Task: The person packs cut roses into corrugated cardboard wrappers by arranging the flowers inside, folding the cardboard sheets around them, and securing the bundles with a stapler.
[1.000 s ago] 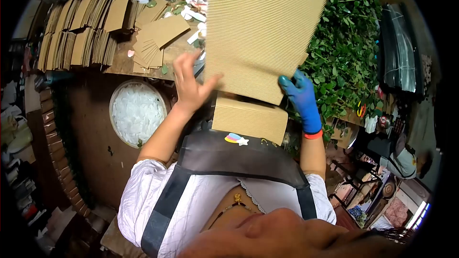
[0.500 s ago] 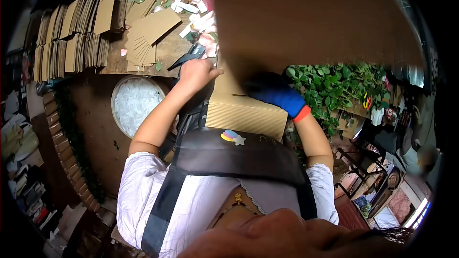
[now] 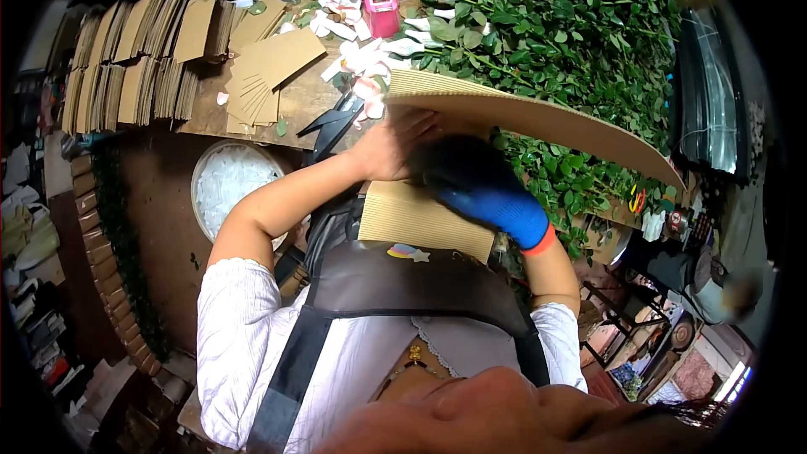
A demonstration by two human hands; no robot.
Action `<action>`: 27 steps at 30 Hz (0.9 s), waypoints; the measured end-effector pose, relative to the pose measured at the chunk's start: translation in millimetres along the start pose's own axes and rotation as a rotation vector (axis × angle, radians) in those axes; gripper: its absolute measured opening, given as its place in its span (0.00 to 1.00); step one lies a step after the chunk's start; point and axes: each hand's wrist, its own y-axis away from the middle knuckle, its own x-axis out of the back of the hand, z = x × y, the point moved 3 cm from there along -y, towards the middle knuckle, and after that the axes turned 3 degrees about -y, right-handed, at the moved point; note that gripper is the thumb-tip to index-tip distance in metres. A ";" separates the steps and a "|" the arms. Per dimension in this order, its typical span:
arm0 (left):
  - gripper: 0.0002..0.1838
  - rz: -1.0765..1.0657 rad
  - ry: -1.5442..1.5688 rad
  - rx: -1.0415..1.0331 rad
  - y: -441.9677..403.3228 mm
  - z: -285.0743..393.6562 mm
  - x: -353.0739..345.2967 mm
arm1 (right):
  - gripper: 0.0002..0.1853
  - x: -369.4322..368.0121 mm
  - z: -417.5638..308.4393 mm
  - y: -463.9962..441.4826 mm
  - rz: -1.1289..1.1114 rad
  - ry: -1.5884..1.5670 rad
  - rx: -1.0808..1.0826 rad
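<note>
Corrugated cardboard sheet (image 3: 538,115) now lower, left hand (image 3: 397,145) moved inward, fingers loosely extended, blue-gloved right hand (image 3: 477,181) blurred, its grip I cannot tell

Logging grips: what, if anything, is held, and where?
Can't be told: left hand and gloved right hand are at the near end of the corrugated sheet, any grip blurred.
</note>
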 end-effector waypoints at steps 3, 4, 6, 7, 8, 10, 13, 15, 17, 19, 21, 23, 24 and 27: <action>0.41 0.092 0.027 0.010 1.8 -0.1 -5.6 | 0.29 39.8 -21.4 -25.1 0.389 0.055 0.004; 0.41 0.064 -0.022 0.020 1.1 2.2 -4.3 | 0.31 41.1 -21.1 -41.1 0.531 0.183 0.099; 0.37 -0.109 -0.033 0.076 5.4 1.0 -16.0 | 0.33 -4.5 19.6 -66.6 0.274 0.294 -0.089; 0.37 -0.040 -0.065 0.043 6.2 2.9 -14.0 | 0.34 -10.6 30.0 -75.1 0.155 0.273 -0.161; 0.36 0.030 -0.099 0.011 6.1 3.8 -12.0 | 0.34 -14.1 39.5 -82.0 0.037 0.253 -0.231; 0.36 -0.066 -0.063 0.040 0.3 3.4 -4.2 | 0.34 -3.2 28.5 -94.4 -0.091 0.247 -0.275; 0.38 -0.250 0.282 0.094 1.9 -4.0 -10.8 | 0.32 13.9 -15.8 -112.2 0.140 0.197 0.004; 0.43 -0.090 0.211 0.028 1.9 -4.6 -42.6 | 0.27 -7.4 -46.5 -138.7 0.362 0.085 0.356; 0.47 -0.057 0.467 0.081 5.3 -8.3 -52.8 | 0.26 -44.6 -63.1 -183.9 0.245 0.142 0.348; 0.40 -0.064 0.559 0.042 3.0 -7.0 -48.5 | 0.26 -104.2 -50.2 -241.8 0.277 0.388 0.200; 0.37 -0.019 0.436 0.066 5.8 -7.2 -48.1 | 0.24 -145.8 -37.9 -288.0 0.459 0.507 0.147; 0.36 0.037 0.227 -0.008 6.3 -10.3 -52.0 | 0.22 -167.9 -26.6 -307.1 0.458 0.540 0.073; 0.36 0.066 0.077 -0.004 6.2 -9.7 -52.3 | 0.21 -170.2 -25.3 -310.1 0.372 0.517 0.020; 0.36 0.048 0.060 -0.002 6.9 -8.1 -53.1 | 0.18 -161.1 -29.5 -296.7 0.131 0.527 -0.006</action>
